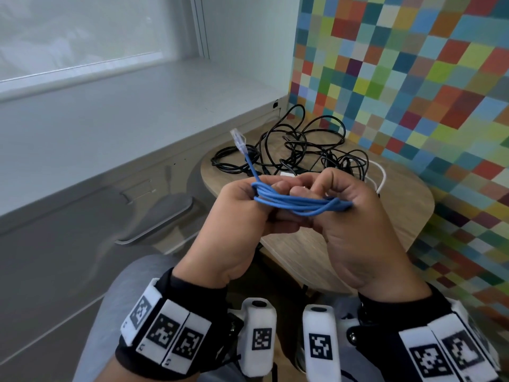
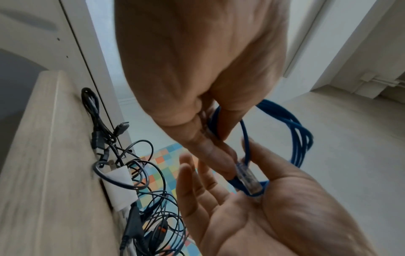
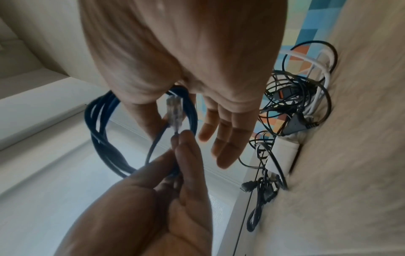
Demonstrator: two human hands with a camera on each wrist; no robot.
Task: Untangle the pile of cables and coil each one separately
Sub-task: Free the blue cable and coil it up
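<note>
You hold the blue cable (image 1: 297, 204) in the air above the near edge of the wooden table (image 1: 407, 205), already gathered into several loops and clear of the heap. Your left hand (image 1: 242, 213) curls its fingers round one end of the bundle; your right hand (image 1: 355, 213) pins the other end with the thumb, and the wrist views show its other fingers spread and relaxed. One clear plug (image 1: 237, 139) stands free on a short tail; the second plug (image 2: 248, 180) lies against your right palm.

By the look of it, this first cable is nearly coiled and only the loose tail wants tucking in. Behind your hands the pile of black cables (image 1: 300, 150) lies tangled on the table with a white cable (image 1: 381, 175) and a white adapter (image 2: 119, 187) caught in it, so most of the job appears to be ahead.

The coil is flattened, its long axis running left to right between your hands, roughly level. The free tail rises from the left end, pointing up and away from you.
</note>
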